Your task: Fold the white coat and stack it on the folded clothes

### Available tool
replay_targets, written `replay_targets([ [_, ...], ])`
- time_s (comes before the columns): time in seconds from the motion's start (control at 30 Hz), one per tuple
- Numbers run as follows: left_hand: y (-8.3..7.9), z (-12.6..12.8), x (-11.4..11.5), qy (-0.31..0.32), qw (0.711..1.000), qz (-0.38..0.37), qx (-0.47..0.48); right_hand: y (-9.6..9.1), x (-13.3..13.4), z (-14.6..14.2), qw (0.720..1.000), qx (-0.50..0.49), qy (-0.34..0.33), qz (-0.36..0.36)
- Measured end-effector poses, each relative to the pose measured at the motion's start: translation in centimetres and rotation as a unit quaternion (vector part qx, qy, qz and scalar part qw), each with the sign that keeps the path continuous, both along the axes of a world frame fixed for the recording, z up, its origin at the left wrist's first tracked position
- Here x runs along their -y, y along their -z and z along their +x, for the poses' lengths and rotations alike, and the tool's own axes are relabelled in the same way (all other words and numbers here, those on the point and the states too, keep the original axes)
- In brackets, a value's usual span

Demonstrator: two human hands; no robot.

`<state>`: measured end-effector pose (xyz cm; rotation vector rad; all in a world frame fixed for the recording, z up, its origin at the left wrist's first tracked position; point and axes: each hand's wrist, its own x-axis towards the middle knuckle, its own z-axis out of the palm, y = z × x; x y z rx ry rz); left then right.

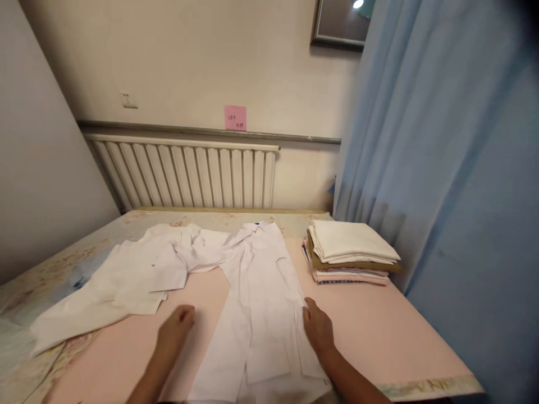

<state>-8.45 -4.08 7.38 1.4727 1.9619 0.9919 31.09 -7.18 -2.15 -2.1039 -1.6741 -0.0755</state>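
A white coat with a collar and pockets lies spread lengthwise in front of me, its collar end pointing toward the wall. My right hand is at the coat's right edge, fingers closed on the fabric. Left of the coat, my left hand hovers over the pink sheet with fingers curled and nothing visible in them. Another white garment lies loosely rumpled on the left side, and a sleeve of the coat reaches toward it.
A stack of folded cloths, white on top, sits at the right beside a blue curtain. Behind the bed are a radiator and a pink note on the wall. A flowered sheet shows around the pink one.
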Motion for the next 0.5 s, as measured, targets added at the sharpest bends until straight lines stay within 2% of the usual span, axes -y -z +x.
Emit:
replay_targets([
  [0.03, 1.2, 1.2, 1.6, 0.047, 0.998, -0.024, -0.023, 0.0, 0.0, 0.0, 1.0, 0.0, 0.0, 0.003],
  [0.1, 3.1, 3.6, 4.6, 0.115, 0.992, -0.013, -0.051, 0.1, 0.0, 0.1, 1.0, 0.001, -0.002, 0.007],
  [0.23, 5.3, 7.5, 9.2, 0.171, 0.98, -0.009, -0.098, -0.4, 0.2, 0.0, 1.0, -0.008, 0.002, -0.005],
  [0.4, 5.8, 10.4, 11.5, 0.199, 0.934, -0.007, -0.295, -1.0, 0.5, -0.1, 0.999, -0.028, 0.01, -0.017],
  [0.5, 5.8, 10.8, 11.6, 0.201, 0.916, -0.011, -0.348, -0.8, 0.5, 0.0, 0.999, -0.034, 0.003, -0.002],
])
